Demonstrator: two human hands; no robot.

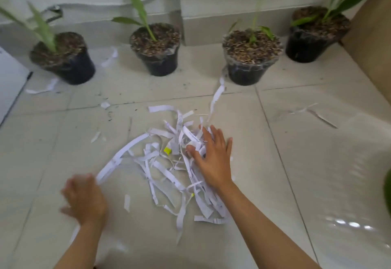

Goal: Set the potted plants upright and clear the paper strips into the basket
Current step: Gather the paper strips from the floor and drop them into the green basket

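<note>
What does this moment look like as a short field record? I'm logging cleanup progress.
pots: four potted plants upright in a row by the wall
paper pile: paper strips heaped on the floor tiles
stray strips: several near the pots, e.g. one
left hand: blurred, at the end of a long strip; grip unclear
right hand: open, flat on the pile
basket: not in view

Four potted plants stand upright in black pots along the wall: far left (pixel 63 57), second (pixel 156 48), third (pixel 251 55), and far right (pixel 317 34). White paper strips (pixel 169 163) lie heaped on the tiled floor before them, with stray strips (pixel 218 95) scattered nearer the pots.
</note>
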